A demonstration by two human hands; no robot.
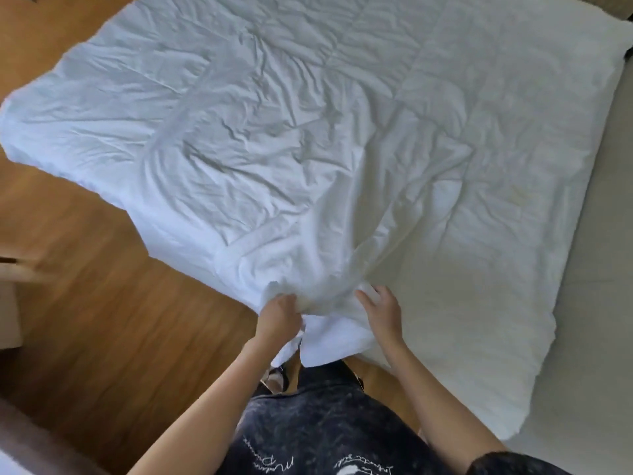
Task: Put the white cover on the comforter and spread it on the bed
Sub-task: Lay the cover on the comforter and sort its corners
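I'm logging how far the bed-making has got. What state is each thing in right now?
White cover: spread over the bed, heavily wrinkled, near corner bunched and hanging off the edge.
Comforter: lying flat, its right part uncovered.
Left hand: grips the bunched cover corner.
Right hand: fingers curled on the cover's edge.
Bed: bare strip showing at right.
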